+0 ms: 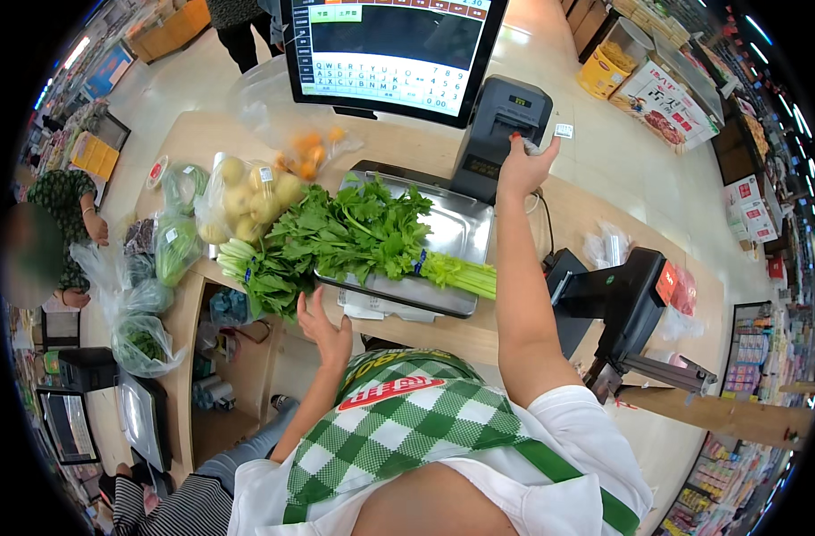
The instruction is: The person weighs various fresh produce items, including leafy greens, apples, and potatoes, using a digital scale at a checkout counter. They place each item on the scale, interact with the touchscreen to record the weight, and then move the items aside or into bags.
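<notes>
My right hand (526, 169) reaches to the front of a grey label printer (508, 127). A small printed label (563, 130) clings to one of its fingertips, and a bit of clear film shows between the fingers. My left hand (328, 329) holds nothing; its fingers are apart, just beside a bunch of dark leafy greens (270, 278) tied with blue tape. A bunch of celery (360, 231), also blue-taped, lies across the steel weighing scale (457, 221). Its stalks pass partly behind my right forearm.
A touchscreen monitor (387, 57) stands behind the scale. To the left are bagged potatoes (250, 197), bagged orange fruit (310, 154) and several bagged vegetables (176, 251). A black machine on an arm (632, 301) stands right. Another person (62, 201) is at far left.
</notes>
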`<action>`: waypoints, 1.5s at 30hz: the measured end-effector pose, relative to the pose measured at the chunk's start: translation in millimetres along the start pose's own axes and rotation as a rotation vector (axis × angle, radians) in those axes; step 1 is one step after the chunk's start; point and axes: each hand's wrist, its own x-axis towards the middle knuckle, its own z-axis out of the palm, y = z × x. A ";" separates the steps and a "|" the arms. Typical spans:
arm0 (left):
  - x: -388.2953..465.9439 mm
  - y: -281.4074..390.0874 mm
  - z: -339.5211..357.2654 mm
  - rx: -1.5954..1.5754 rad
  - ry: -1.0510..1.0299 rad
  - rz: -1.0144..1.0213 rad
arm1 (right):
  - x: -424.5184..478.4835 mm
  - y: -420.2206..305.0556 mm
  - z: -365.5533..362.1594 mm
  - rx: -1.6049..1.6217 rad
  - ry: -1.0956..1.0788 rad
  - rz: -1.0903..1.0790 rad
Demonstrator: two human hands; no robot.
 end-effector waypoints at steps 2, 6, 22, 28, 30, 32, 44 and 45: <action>-6.2 -0.3 4.2 0.003 0.008 0.005 | 2.5 1.4 0.2 -0.012 0.007 -0.012; -25.8 -9.2 13.9 0.009 0.044 0.003 | 4.2 1.2 2.9 -0.018 0.015 -0.058; -142.0 -48.3 24.1 0.064 0.137 -0.164 | 14.7 4.6 18.2 -0.265 0.094 -0.036; -170.9 -59.2 16.4 0.044 0.171 -0.243 | 31.3 39.7 3.4 0.633 -0.199 0.216; -183.1 -66.8 20.5 0.038 0.163 -0.305 | -53.8 -13.3 -41.1 0.255 -0.164 -0.137; -197.1 -82.0 32.6 0.034 0.151 -0.352 | -104.6 13.8 -60.0 0.261 -0.305 -0.291; -283.8 -191.3 154.5 -0.236 0.028 -0.589 | -308.6 209.5 -146.6 -0.252 -1.350 -1.086; -288.1 -198.1 169.5 -0.287 0.015 -0.600 | -311.4 215.3 -143.8 -0.245 -1.373 -1.093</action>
